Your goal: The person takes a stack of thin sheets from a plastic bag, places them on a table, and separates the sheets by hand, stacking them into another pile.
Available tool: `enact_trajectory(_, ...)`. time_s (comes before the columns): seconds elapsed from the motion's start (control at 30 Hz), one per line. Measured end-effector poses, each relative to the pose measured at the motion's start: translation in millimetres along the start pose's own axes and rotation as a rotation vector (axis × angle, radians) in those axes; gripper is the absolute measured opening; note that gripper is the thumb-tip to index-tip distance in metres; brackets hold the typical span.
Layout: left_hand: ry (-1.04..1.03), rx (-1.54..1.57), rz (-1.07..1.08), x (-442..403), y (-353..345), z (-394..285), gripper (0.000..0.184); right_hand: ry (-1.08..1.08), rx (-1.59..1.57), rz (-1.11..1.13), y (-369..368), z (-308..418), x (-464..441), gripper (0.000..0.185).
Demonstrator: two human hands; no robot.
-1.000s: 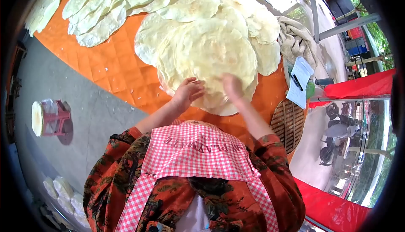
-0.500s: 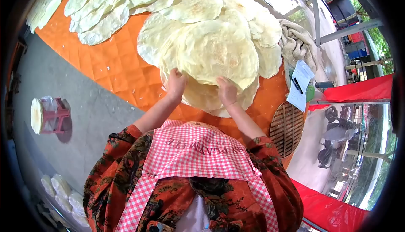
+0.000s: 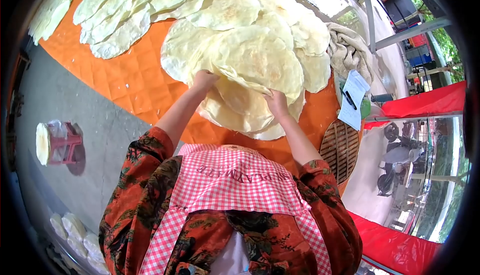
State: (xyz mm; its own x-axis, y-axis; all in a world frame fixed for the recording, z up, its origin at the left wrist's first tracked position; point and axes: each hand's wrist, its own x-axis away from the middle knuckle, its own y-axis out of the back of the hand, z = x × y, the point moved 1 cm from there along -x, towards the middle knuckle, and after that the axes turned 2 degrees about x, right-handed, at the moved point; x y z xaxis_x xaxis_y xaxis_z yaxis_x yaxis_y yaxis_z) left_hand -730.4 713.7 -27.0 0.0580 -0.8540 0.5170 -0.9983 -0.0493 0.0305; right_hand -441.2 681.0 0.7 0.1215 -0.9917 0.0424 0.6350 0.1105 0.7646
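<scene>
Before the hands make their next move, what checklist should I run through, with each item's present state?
1. Left hand gripping the near edge of the top flatbread: ok, closed on it.
2. Right hand gripping the same edge: ok, closed on it farther right.
3. Edge raised off the flatbreads below: ok, lifted between the hands.
4. Only one flatbread in the grip: cannot tell, the layers overlap.
5. Notepad and pen clear of both hands: ok, off to the right.
</scene>
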Motion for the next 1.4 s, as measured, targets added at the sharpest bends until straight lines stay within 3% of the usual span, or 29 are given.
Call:
enact_trajectory(0.07, -0.07, 0.198, 0.035, 2.1, -8.6, 3.1, 0.025, -0.038, -0.016, 0.003, -0.4, -6.2, -2.3, 0.027)
enact_trajectory(0.17, 0.059, 0.695, 0.109, 13.6, -13.9, 10.0, 0.02, -0.009, -0.048, -0.001, -0.3, -11.1, -4.3, 0.027)
enact_trajectory(0.27, 0.163, 0.92, 0.012, 24.3, -21.3, 18.1, 0.021, -0.042, -0.106, 0.014, -0.8, -8.3, -2.1, 0.028)
enact_trajectory(0.47, 0.108, 0.713, 0.048, -5.5, -19.8, 35.2, 0.024, -0.107, -0.064, 0.02, -2.7, -4.8, -2.0, 0.028)
enact_trajectory(0.57, 0.105, 0.694, 0.085, -0.8, -22.0, 25.5, 0.031, 0.023, 0.024, -0.06, -2.1, -3.5, -2.1, 0.027)
enact_trajectory(0.67, 0.129, 0.654, 0.126, -0.6, -30.9, 36.5, 0.033, -0.16, 0.026, -0.053, 16.2, 3.2, -11.8, 0.027)
enact_trajectory(0.8, 0.192, 0.683, 0.174, 25.1, -30.0, 27.6, 0.047, 0.296, 0.27, -0.441, 30.8, 67.6, 16.4, 0.019)
enact_trajectory(0.83, 0.188, 0.658, 0.182, 35.5, -32.2, 24.7, 0.05, 0.363, 0.296, -0.474, 10.5, 51.1, 20.1, 0.02)
enact_trajectory(0.93, 0.147, 0.607, 0.174, 39.8, -36.5, 19.8, 0.055, 0.391, 0.394, -0.328, -41.3, 24.0, 27.8, 0.022)
enact_trajectory(1.03, 0.138, 0.645, 0.109, 27.1, -39.6, 37.6, 0.061, 0.343, 0.343, -0.3, -48.9, 33.1, 31.9, 0.025)
enact_trajectory(1.23, 0.088, 0.63, 0.135, 33.3, -41.1, 33.1, 0.053, 0.412, 0.515, -0.133, -42.5, 32.6, 36.8, 0.045)
enact_trajectory(1.33, 0.024, 0.586, 0.104, 23.6, -43.5, 46.5, 0.049, 0.167, 0.571, 0.261, -15.7, 70.3, 28.4, 0.062)
enact_trajectory(1.4, 0.097, 0.603, 0.111, 34.7, -39.6, 31.3, 0.049, 0.141, 0.43, 0.169, -6.1, 121.9, 12.8, 0.072)
